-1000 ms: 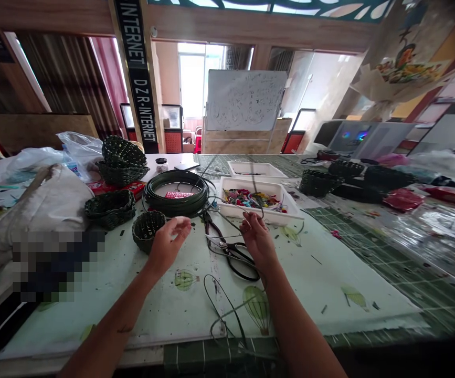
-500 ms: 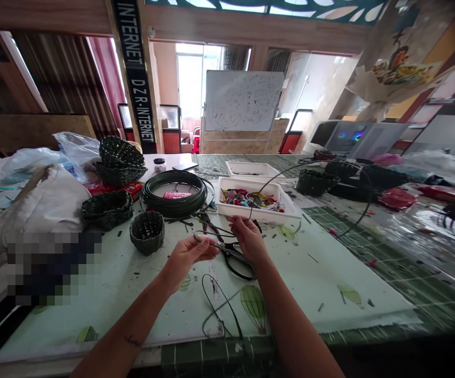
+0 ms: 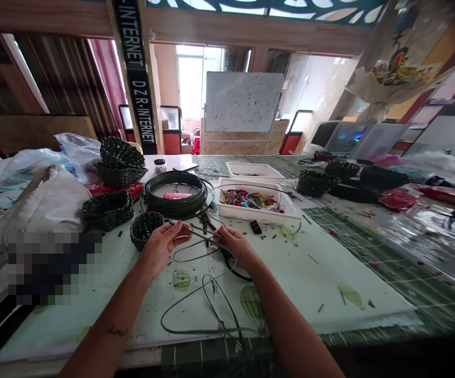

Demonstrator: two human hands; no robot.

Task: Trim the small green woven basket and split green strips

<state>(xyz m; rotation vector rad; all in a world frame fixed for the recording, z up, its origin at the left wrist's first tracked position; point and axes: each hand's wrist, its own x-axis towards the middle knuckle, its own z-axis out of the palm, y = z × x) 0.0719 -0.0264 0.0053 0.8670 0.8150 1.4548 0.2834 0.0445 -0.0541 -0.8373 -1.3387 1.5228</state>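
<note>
Item: thin dark green plastic weaving strand [image 3: 198, 234], being held stretched just above the pale balloon-print tabletop [image 3: 321, 273], its slack lying in loops toward the near edge. Left hand [image 3: 158, 245] is pinching one end between thumb and fingers; right hand [image 3: 238, 248] is pinching further along, fingers pressed together. Small dark woven basket [image 3: 145, 229] is sitting just beside the left hand. Step, by judgement: straightening a working length. The stock is looking springy, so any bending is calling for two firm pinches.

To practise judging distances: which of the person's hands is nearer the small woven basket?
Left. The left hand, pinching a dark strand, sits just right of the basket. The right hand holds the same strand farther right, clear of the basket.
</note>
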